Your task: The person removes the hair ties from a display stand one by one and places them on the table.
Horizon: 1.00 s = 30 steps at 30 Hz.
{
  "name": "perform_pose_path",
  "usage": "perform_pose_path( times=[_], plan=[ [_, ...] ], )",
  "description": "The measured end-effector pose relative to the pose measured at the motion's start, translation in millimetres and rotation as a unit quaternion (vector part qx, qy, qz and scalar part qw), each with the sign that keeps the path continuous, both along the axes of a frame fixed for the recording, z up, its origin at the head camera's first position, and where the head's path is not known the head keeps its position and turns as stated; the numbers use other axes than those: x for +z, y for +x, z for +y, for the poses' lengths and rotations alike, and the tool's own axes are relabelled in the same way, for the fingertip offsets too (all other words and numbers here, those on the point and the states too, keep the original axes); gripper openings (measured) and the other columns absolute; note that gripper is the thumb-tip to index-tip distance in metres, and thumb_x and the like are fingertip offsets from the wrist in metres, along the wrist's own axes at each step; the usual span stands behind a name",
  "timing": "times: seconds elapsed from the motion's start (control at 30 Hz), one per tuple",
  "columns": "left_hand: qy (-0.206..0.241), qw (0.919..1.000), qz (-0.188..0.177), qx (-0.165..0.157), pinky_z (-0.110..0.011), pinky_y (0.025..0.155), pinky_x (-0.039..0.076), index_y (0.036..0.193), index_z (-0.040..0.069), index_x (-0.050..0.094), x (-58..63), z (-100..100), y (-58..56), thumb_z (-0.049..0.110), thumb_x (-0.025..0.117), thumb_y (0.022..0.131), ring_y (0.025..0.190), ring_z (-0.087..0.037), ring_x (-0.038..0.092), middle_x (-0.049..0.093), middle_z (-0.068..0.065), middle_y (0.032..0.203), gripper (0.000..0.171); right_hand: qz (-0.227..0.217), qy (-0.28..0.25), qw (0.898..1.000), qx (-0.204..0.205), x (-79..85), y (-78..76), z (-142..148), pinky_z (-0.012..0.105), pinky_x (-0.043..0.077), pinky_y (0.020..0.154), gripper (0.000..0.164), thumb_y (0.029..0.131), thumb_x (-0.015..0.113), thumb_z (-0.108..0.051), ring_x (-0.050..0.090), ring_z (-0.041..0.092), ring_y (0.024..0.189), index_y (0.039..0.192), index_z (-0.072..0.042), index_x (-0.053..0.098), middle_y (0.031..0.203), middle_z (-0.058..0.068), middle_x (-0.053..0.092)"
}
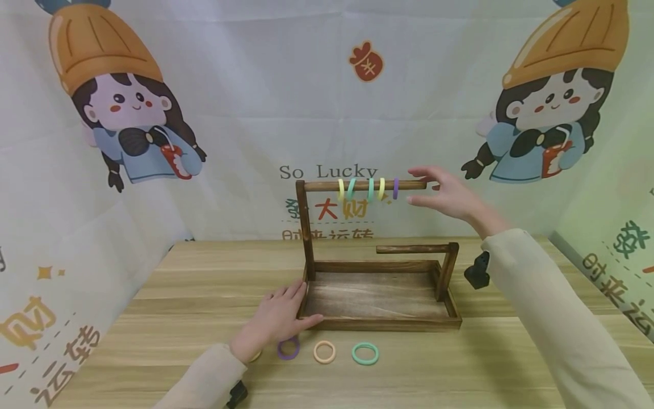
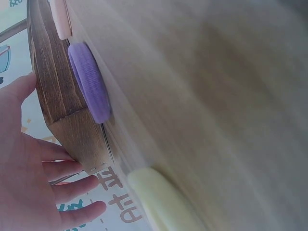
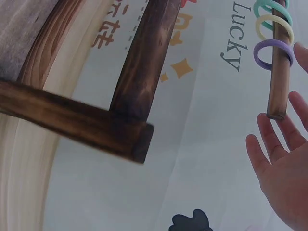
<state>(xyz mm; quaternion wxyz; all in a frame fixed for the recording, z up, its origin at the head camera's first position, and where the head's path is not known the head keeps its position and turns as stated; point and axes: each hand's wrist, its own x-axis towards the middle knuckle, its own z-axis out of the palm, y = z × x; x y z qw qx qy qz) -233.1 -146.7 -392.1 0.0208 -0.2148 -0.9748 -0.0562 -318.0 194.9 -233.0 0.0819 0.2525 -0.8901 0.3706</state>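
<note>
A dark wooden stand has a shallow tray (image 1: 378, 324) and two bars at different heights. Several hair ties in yellow, green and purple hang on the upper bar (image 1: 322, 186); the purple hair tie (image 1: 395, 189) is nearest its free end. Beside that end is my right hand (image 1: 452, 194), thumb and fingers apart, holding nothing. My left hand (image 1: 276, 315) rests at the tray's front left corner with its fingers extended. On the table before the tray lie a purple hair tie (image 2: 90, 84), a peach one (image 1: 324, 362), a green one (image 1: 365, 363) and a yellow one (image 2: 161, 199), mostly hidden in the head view.
The lower bar (image 1: 414, 249) carries no hair tie and juts leftward from a short post (image 1: 447, 272) at the tray's right side. A tall post (image 1: 306, 233) rises at the left. Behind the wooden table (image 1: 219, 267) hangs a printed cloth (image 1: 245, 85).
</note>
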Motion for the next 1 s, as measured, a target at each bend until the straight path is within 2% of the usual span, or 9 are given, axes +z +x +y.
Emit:
perform_pose_path(
  times=[0.23, 0.37, 0.53, 1.0],
  plan=[
    [-0.004, 1.0, -0.001, 0.002, -0.054, 0.09, 0.03, 0.134, -0.002, 0.033, -1.0, 0.2, -0.1, 0.068, 0.036, 0.079, 0.119, -0.038, 0.034, 0.029, -0.015, 0.138, 0.09, -0.009, -0.008, 1.0, -0.014, -3.0, -8.8, -11.6, 0.047, 0.031, 0.091, 0.06, 0.08, 0.067, -0.025, 0.036, 0.028, 0.115, 0.13, -0.006, 0.04, 0.129, 0.014, 0.04],
    [0.0, 1.0, -0.001, 0.004, -0.054, 0.089, 0.031, 0.134, -0.002, 0.033, -1.0, 0.0, -0.5, 0.069, 0.037, 0.078, 0.118, -0.038, 0.034, 0.03, -0.015, 0.138, 0.09, -0.001, -0.01, 1.0, -0.004, -3.6, -11.3, -17.5, 0.045, 0.03, 0.093, 0.062, 0.079, 0.068, -0.025, 0.036, 0.029, 0.115, 0.13, -0.003, 0.041, 0.129, 0.014, 0.04],
    [-0.001, 1.0, -0.002, 0.005, -0.054, 0.089, 0.031, 0.134, -0.002, 0.033, -0.9, 0.3, -0.2, 0.068, 0.037, 0.079, 0.118, -0.038, 0.034, 0.03, -0.015, 0.138, 0.09, 0.002, -0.025, 1.0, 0.006, -5.9, -14.3, -22.7, 0.043, 0.032, 0.092, 0.06, 0.077, 0.069, -0.017, 0.043, 0.029, 0.109, 0.127, 0.0, 0.042, 0.122, 0.016, 0.046],
    [-0.002, 1.0, 0.002, 0.008, -0.054, 0.089, 0.031, 0.134, -0.002, 0.034, -1.1, 0.7, -1.1, 0.068, 0.039, 0.078, 0.118, -0.037, 0.034, 0.032, -0.015, 0.137, 0.089, 0.0, -0.049, 0.999, -0.008, -9.7, -14.5, -27.8, 0.041, 0.035, 0.09, 0.054, 0.076, 0.071, -0.016, 0.046, 0.026, 0.106, 0.123, -0.003, 0.048, 0.117, 0.013, 0.052]
  ],
)
